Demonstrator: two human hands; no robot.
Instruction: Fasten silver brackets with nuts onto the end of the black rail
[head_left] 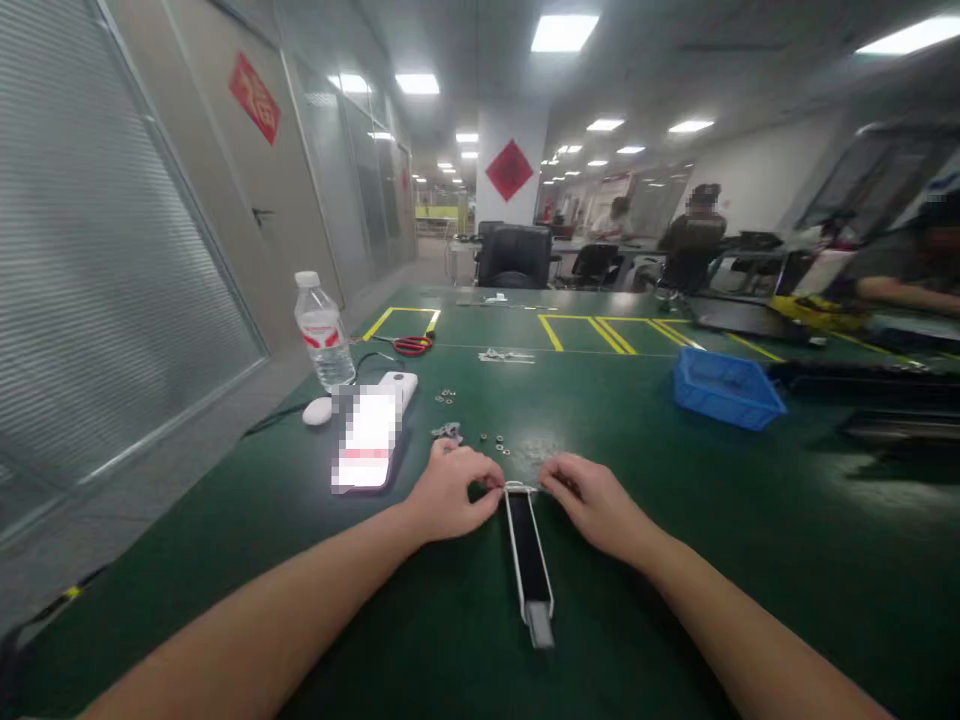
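Observation:
A long, narrow black piece with a white frame (pixel 529 550) lies on the green table, pointing away from me. From its near end sticks out a flat grey tab (pixel 539 625). At its far end is a thin white crosspiece (pixel 519 487). My left hand (pixel 457 488) is closed in a pinch at the left of this crosspiece. On the other side, my right hand (pixel 589 495) has its thumb and fingers pressed together by the crosspiece's right end. Whatever the fingertips hold is too small to make out. Several small metal nuts or rings (pixel 500 440) and a grey part (pixel 448 432) lie beyond my left hand.
At left lie a lit phone (pixel 367 440), a white mouse-like object (pixel 317 411) and a water bottle (pixel 324 335). Red-handled scissors or pliers (pixel 413 345) lie farther back. A blue bin (pixel 727 388) stands at right. Other people sit beyond the table.

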